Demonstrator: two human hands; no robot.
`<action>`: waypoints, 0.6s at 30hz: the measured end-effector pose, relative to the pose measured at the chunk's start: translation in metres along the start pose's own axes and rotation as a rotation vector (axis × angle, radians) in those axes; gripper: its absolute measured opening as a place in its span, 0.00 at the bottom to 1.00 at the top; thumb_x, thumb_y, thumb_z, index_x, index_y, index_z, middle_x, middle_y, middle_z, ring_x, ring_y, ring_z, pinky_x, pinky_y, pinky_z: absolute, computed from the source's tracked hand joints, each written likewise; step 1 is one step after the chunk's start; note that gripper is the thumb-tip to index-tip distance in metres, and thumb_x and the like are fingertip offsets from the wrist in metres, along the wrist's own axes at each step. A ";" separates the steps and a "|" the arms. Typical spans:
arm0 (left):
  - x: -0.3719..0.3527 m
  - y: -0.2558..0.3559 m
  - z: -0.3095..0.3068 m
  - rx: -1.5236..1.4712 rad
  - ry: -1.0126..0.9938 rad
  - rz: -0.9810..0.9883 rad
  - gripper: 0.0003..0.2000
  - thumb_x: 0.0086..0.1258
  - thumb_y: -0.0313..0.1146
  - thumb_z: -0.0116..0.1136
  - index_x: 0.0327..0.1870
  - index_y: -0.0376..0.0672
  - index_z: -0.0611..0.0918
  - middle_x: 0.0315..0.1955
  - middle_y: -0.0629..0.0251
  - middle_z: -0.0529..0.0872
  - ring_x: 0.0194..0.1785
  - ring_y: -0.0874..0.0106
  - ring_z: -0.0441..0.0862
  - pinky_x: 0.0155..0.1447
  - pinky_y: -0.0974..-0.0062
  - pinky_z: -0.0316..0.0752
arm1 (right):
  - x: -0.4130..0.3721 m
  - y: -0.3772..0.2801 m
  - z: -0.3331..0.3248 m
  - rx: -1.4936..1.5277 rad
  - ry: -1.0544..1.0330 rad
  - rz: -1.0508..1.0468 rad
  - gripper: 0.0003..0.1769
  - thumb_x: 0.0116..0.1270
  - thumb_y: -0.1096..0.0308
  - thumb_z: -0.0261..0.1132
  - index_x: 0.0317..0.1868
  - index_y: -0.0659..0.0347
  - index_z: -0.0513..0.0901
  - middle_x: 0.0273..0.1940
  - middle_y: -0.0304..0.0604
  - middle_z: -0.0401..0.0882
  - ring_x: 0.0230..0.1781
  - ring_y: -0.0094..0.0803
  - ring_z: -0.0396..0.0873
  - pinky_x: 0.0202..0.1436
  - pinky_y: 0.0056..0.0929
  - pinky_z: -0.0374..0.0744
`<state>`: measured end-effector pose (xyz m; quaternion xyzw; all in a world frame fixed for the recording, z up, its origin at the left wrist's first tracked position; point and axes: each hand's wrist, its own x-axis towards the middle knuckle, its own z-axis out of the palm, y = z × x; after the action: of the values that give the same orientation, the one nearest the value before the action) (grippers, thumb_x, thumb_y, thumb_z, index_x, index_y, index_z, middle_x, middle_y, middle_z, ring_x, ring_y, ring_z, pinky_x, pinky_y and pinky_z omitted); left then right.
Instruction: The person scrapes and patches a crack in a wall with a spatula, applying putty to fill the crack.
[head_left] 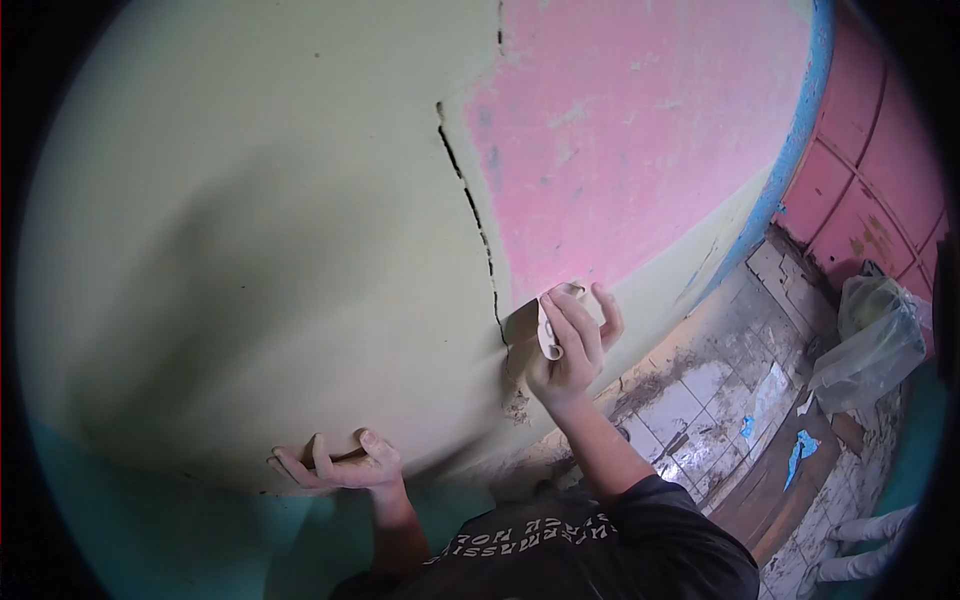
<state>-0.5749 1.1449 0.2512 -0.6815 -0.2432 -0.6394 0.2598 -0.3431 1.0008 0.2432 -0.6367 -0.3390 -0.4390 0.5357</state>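
Observation:
My right hand [575, 340] is closed around a small pale piece [548, 328], perhaps folded sandpaper, pressed to the wall beside the lower end of a long dark crack [468, 195]. Brownish rough patches mark the wall just below it. The wall [300, 230] is pale cream, with a pink area [620, 140] to the right of the crack. At the lower left, my left hand [345, 462] has its fingers spread and curled near the wall's lower part, with nothing visible in it. Both hands look dusty.
At right a dirty tiled floor [700, 385] carries debris, a brown board [790, 480] and blue scraps. A clear plastic bag [870, 345] lies by the pink tiled wall [860, 180]. White legs of some object [860, 550] stand at the lower right.

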 end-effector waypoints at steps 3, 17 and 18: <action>0.000 -0.002 -0.001 0.021 -0.008 0.008 0.26 0.83 0.52 0.50 0.62 0.33 0.72 0.74 0.35 0.60 0.81 0.39 0.52 0.78 0.31 0.55 | 0.010 0.030 0.002 -0.017 0.098 0.191 0.26 0.54 0.80 0.57 0.53 0.62 0.89 0.54 0.45 0.88 0.70 0.53 0.71 0.76 0.53 0.66; -0.001 -0.002 -0.002 0.018 -0.019 0.006 0.26 0.83 0.52 0.49 0.62 0.33 0.72 0.74 0.34 0.59 0.81 0.39 0.52 0.77 0.31 0.56 | 0.002 0.010 0.003 -0.013 0.066 0.130 0.19 0.66 0.74 0.61 0.55 0.59 0.90 0.54 0.42 0.89 0.68 0.43 0.74 0.78 0.46 0.64; -0.001 -0.002 -0.002 0.015 -0.021 0.005 0.26 0.83 0.52 0.50 0.62 0.33 0.72 0.74 0.34 0.59 0.81 0.39 0.52 0.77 0.31 0.56 | 0.009 0.020 0.006 -0.009 0.131 0.251 0.19 0.66 0.74 0.61 0.55 0.59 0.90 0.53 0.42 0.89 0.68 0.43 0.74 0.77 0.46 0.65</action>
<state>-0.5776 1.1447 0.2508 -0.6868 -0.2491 -0.6298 0.2639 -0.3204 1.0023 0.2431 -0.6465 -0.2190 -0.4108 0.6044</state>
